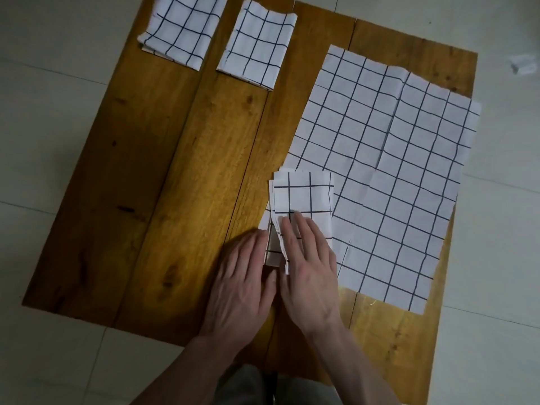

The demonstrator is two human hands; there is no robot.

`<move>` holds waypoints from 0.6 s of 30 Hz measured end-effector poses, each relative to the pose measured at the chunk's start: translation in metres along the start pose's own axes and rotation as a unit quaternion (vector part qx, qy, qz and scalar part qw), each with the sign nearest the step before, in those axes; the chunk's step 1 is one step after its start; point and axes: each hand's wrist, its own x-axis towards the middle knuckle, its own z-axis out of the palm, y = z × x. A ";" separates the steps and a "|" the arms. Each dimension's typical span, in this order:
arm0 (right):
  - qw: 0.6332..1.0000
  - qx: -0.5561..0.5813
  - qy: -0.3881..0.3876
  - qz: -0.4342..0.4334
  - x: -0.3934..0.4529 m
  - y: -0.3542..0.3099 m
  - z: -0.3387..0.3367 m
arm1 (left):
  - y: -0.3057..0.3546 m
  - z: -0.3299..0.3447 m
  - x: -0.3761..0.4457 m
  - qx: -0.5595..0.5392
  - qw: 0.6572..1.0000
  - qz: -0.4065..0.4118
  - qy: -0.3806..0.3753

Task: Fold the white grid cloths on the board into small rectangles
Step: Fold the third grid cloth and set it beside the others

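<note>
a wooden board (187, 176) is shown from above, laid on a pale tiled floor (43, 83). two finished folded cloths (182, 27) (258, 45) are seen at the upper left of the frame, lying side by side and apart from each other. a flat unfolded cloth (388, 171) is spread over the right half of the frame, its far edge hanging just past the board. a half-folded cloth (304, 197) is seen at lower centre, overlapping the near-left corner of the flat one. it is pressed down by the right hand (309, 270) with fingers straight and flat on top, nothing being gripped; the left hand (242, 285) is laid beside it, fingers extended, its fingertips touching the cloth's left edge. the fabric is judged to be light, thin and limp, holding creases but springing open at layered edges, and likely to slide on the smooth wood. it is best taken at corners or along a folded edge, with the stack pinned under a flat palm.
</note>
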 end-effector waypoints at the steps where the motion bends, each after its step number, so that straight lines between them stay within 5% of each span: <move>1: 1.000 -0.002 -0.004 0.009 0.001 0.000 0.002 | 0.000 0.000 -0.001 -0.002 1.000 0.001 0.000; 11: 0.995 0.075 -0.065 -0.024 0.013 0.007 -0.009 | -0.001 0.003 -0.009 -0.009 0.998 0.065 -0.025; 18: 0.990 0.100 -0.003 -0.096 0.023 0.029 -0.035 | 0.003 0.004 0.001 0.015 0.996 0.088 -0.014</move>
